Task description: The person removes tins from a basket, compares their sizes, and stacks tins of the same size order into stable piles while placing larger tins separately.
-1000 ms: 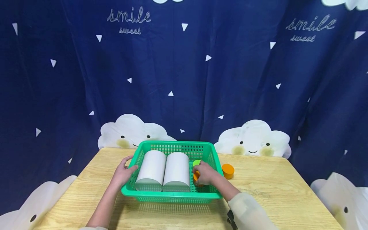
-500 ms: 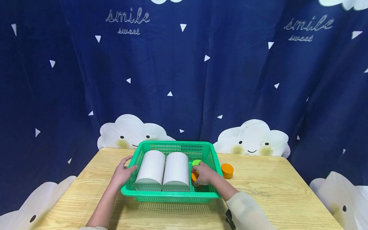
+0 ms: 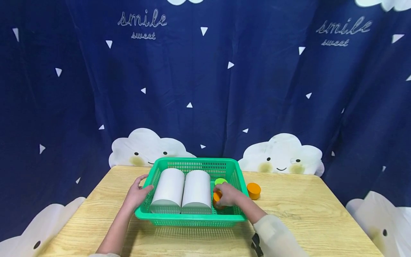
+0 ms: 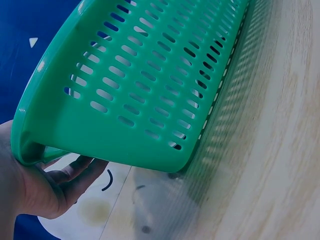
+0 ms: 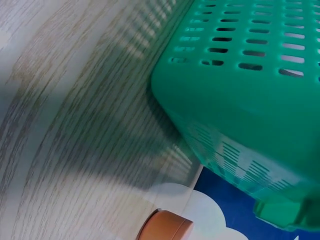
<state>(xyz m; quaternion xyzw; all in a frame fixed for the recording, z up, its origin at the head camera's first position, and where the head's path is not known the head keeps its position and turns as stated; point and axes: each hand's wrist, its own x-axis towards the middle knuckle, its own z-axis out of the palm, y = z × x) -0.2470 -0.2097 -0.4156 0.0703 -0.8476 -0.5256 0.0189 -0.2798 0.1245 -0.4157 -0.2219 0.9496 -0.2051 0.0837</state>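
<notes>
A green slotted plastic basket (image 3: 192, 216) stands on the table. My left hand (image 3: 137, 192) grips its left rim, the thumb over the edge and the fingers hooked underneath, as the left wrist view shows. Inside lie two big white cylinders (image 3: 196, 189) side by side. My right hand (image 3: 229, 194) reaches over the right wall and holds a small orange cylinder (image 3: 216, 198) low in the basket, beside the right-hand white one. Just behind it a light green round piece (image 3: 219, 181) is partly hidden by my fingers. In the right wrist view the basket's outer wall hides that hand.
Another orange cylinder (image 3: 254, 191) stands on the wooden table (image 3: 298, 210), just right of the basket. Behind the table's far edge hangs a dark blue curtain (image 3: 205, 89) printed with clouds and small white triangles.
The orange cylinder under my right hand has shifted slightly left, toward the white cylinder. My left hand and the basket look the same.
</notes>
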